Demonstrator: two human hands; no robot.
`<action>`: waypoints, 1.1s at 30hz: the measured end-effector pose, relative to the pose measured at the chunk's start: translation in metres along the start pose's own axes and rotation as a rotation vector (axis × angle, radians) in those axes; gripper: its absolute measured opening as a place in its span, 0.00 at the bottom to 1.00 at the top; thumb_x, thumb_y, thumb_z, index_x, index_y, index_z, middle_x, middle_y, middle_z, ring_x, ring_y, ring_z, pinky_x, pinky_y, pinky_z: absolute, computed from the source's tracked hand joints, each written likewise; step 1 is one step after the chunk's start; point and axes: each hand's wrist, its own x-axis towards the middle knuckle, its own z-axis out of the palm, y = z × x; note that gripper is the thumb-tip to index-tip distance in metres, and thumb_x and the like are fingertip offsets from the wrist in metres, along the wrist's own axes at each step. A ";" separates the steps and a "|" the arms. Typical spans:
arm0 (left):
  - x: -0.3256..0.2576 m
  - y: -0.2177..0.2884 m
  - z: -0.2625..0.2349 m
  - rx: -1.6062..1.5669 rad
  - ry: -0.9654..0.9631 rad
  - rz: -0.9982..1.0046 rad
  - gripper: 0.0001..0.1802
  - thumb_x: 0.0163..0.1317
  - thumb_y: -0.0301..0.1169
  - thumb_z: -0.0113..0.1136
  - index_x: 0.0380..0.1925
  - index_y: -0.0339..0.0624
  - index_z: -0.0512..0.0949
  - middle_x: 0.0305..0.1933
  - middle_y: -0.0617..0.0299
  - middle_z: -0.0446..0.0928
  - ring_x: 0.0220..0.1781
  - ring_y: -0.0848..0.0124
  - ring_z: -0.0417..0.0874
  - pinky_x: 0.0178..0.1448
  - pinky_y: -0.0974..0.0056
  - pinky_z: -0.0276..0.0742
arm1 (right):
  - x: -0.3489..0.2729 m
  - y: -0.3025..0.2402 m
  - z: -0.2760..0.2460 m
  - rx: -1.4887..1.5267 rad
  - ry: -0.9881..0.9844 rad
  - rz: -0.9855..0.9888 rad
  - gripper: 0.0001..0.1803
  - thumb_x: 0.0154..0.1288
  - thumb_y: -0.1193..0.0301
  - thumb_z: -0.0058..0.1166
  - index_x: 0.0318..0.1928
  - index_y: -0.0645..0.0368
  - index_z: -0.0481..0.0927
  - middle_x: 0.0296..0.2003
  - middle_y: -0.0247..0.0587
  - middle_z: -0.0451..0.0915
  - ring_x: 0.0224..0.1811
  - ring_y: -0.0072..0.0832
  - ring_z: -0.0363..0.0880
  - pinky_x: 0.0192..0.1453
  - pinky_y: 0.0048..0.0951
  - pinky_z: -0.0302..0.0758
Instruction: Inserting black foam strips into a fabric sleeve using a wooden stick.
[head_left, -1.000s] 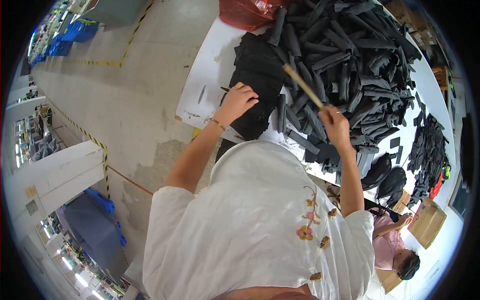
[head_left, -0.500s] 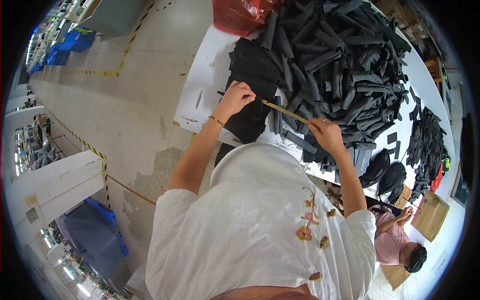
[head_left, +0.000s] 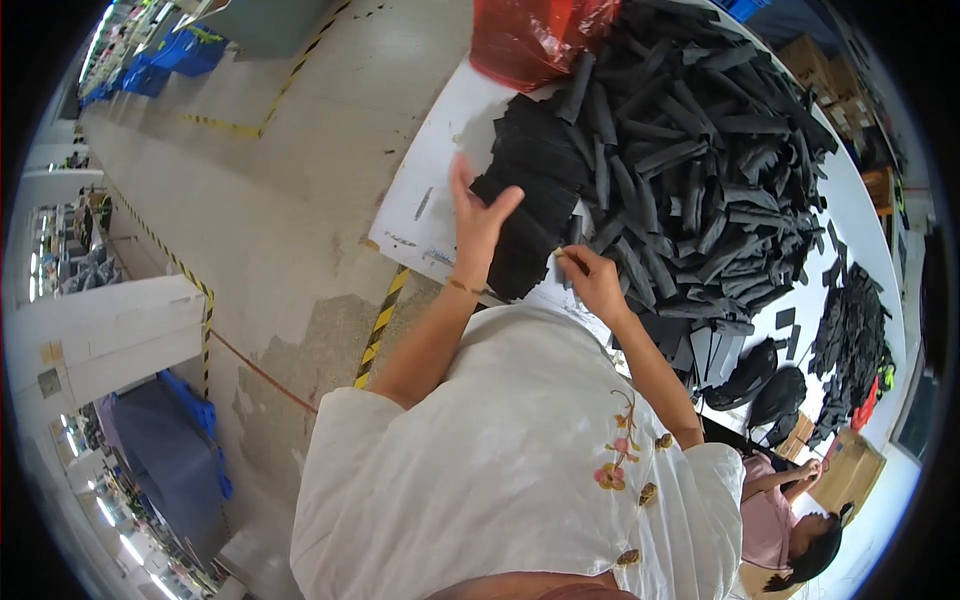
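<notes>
A stack of flat black sheets (head_left: 530, 205) lies near the tabletop's (head_left: 425, 205) near edge, beside a big heap of black rolled strips (head_left: 700, 170) that fills the middle of the tabletop. The left hand (head_left: 478, 215) hovers over the stack's left side, fingers spread apart and lifted, holding nothing. The right hand (head_left: 592, 280) sits at the stack's right side, by the edge of the heap, fingers pinched together on a small thin thing that is too small to make out. Both forearms rise from the person's white embroidered shirt (head_left: 520, 470); a thin bracelet (head_left: 465, 288) circles the left wrist.

At the far edge of the tabletop a red plastic bag (head_left: 535, 35) rests against the heap. More black pieces (head_left: 850, 335) lie in a smaller pile toward the right end, with flat black squares (head_left: 705, 350) just right of the right forearm. Another person in a pink top (head_left: 765, 520) sits at the lower right. Yellow-and-black tape (head_left: 380, 325) marks the concrete floor by the tabletop's near edge.
</notes>
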 end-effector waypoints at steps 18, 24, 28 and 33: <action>-0.006 -0.010 0.006 -0.590 -0.159 -0.433 0.15 0.62 0.28 0.60 0.48 0.36 0.75 0.39 0.53 0.80 0.42 0.61 0.84 0.50 0.59 0.80 | 0.012 -0.020 0.048 -0.130 0.214 -0.112 0.08 0.71 0.73 0.46 0.46 0.64 0.68 0.25 0.52 0.77 0.25 0.42 0.79 0.27 0.38 0.73; 0.005 0.001 0.008 -0.580 -0.343 -0.598 0.16 0.64 0.40 0.61 0.39 0.37 0.77 0.27 0.64 0.72 0.25 0.65 0.81 0.37 0.57 0.82 | 0.008 -0.018 0.045 -0.150 0.125 -0.051 0.08 0.70 0.73 0.47 0.45 0.63 0.67 0.27 0.59 0.78 0.30 0.56 0.79 0.30 0.46 0.74; -0.013 0.001 0.025 -0.625 -0.095 -0.597 0.18 0.64 0.44 0.60 0.38 0.38 0.78 0.25 0.63 0.72 0.21 0.69 0.77 0.34 0.58 0.82 | 0.003 -0.012 0.052 -0.148 0.179 -0.084 0.08 0.69 0.72 0.48 0.45 0.62 0.68 0.26 0.61 0.77 0.29 0.59 0.79 0.29 0.48 0.73; -0.003 0.009 0.023 -0.617 -0.032 -0.580 0.16 0.64 0.41 0.61 0.39 0.38 0.78 0.23 0.65 0.72 0.19 0.72 0.74 0.32 0.60 0.81 | -0.017 -0.016 0.045 -0.168 0.100 -0.025 0.07 0.69 0.72 0.48 0.43 0.61 0.68 0.24 0.61 0.77 0.30 0.59 0.79 0.29 0.49 0.72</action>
